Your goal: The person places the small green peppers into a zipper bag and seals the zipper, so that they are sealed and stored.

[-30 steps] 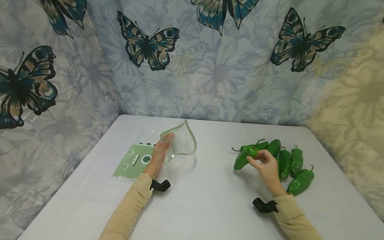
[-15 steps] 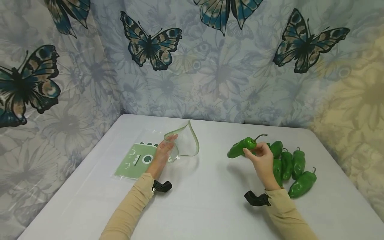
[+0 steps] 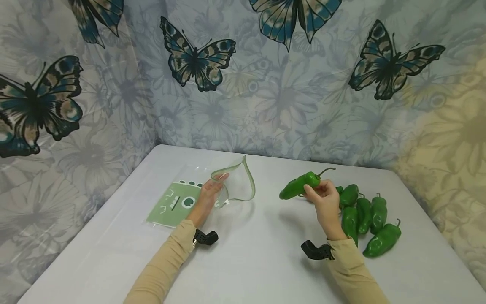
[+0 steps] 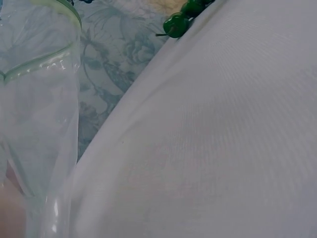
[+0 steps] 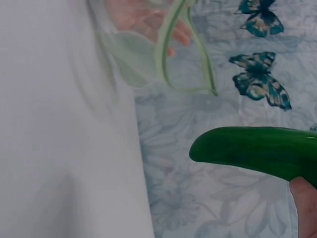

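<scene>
A clear bag with a green rim [image 3: 251, 185] stands with its mouth spread at the left middle of the table, its printed green face panel [image 3: 167, 207] lying flat to the left. My left hand [image 3: 206, 196] holds the bag near its mouth, fingers behind the clear film. To the right, my right hand [image 3: 327, 204] pinches a green pepper [image 3: 298, 186] above the table, its stem pointing right. The right wrist view shows this pepper [image 5: 247, 148] with its blunt tip towards the bag's green rim [image 5: 161, 54].
Several green peppers [image 3: 363, 215] lie grouped on the white table [image 3: 247, 270] at the right, behind and beside the right wrist. A patterned cloth with butterflies [image 3: 284, 101] hangs behind the table and at its left.
My right hand has lifted the pepper off the group and carried it left towards the bag. The left hand still holds the bag, nearly unmoved.
</scene>
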A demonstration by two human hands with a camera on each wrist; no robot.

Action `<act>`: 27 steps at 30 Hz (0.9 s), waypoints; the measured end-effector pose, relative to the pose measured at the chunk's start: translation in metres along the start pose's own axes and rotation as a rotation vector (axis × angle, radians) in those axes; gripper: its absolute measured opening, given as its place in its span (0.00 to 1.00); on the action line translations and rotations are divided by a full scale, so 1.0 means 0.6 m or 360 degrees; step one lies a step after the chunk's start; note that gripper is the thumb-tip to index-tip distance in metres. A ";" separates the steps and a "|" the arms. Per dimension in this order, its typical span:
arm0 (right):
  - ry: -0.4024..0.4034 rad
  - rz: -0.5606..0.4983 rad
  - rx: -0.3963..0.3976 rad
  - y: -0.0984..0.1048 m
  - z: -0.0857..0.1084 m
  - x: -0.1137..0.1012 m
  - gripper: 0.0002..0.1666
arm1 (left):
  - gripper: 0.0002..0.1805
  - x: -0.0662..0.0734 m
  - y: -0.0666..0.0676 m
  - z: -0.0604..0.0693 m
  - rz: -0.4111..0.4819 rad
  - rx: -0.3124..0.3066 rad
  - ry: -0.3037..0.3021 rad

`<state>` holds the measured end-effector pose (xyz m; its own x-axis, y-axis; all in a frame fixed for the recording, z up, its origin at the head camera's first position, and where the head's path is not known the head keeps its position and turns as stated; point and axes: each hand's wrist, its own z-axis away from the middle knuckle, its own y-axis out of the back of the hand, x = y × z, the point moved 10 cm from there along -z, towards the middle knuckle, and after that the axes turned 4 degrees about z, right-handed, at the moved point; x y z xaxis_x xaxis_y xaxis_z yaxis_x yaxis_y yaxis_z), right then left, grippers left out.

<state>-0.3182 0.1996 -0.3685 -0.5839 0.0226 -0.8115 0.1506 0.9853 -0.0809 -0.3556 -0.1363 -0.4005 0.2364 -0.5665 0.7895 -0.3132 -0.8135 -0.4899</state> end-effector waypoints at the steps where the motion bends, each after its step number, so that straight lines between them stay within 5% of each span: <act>1: -0.0032 -0.0023 -0.0001 -0.012 -0.002 -0.021 0.12 | 0.14 -0.001 0.000 0.000 -0.0002 0.0004 0.0014; 7: -0.0133 -0.0015 -0.0003 -0.067 -0.006 -0.099 0.09 | 0.11 -0.011 -0.002 0.008 0.0009 -0.0037 0.0056; 17: -0.0140 -0.0324 -0.0005 -0.139 -0.035 -0.111 0.12 | 0.17 0.005 -0.017 -0.005 -0.0061 -0.0062 0.0067; 21: -0.0137 -0.0378 -0.0017 -0.165 -0.039 -0.106 0.12 | 0.23 0.017 -0.026 -0.005 0.0017 -0.0080 0.0044; 27: -0.0341 -0.0437 -0.0099 -0.198 -0.012 -0.067 0.11 | 0.23 0.011 -0.026 0.008 -0.0003 -0.0009 0.0133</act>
<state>-0.3182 0.0826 -0.3220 -0.4145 -0.2738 -0.8679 -0.0415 0.9584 -0.2826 -0.3448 -0.1281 -0.3895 0.1594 -0.5519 0.8186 -0.3181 -0.8136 -0.4866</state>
